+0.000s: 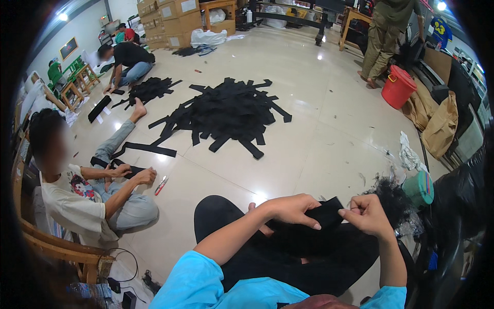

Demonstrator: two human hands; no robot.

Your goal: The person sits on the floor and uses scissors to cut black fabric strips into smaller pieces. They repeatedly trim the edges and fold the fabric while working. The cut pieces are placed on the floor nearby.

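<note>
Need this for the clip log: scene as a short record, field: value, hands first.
left hand: holds a black strip
right hand: fingers curled at the strip's right end; grip unclear
ahead: large pile of black strips on tiled floor
left side: seated co-worker; red-handled tool on the floor nearby
right side: red bucket, black hair-like tuft

The cream tiled floor [314, 139] is glossy; at ten o'clock stands a white wall [87, 30], at two shines a lamp [441, 6].
</note>
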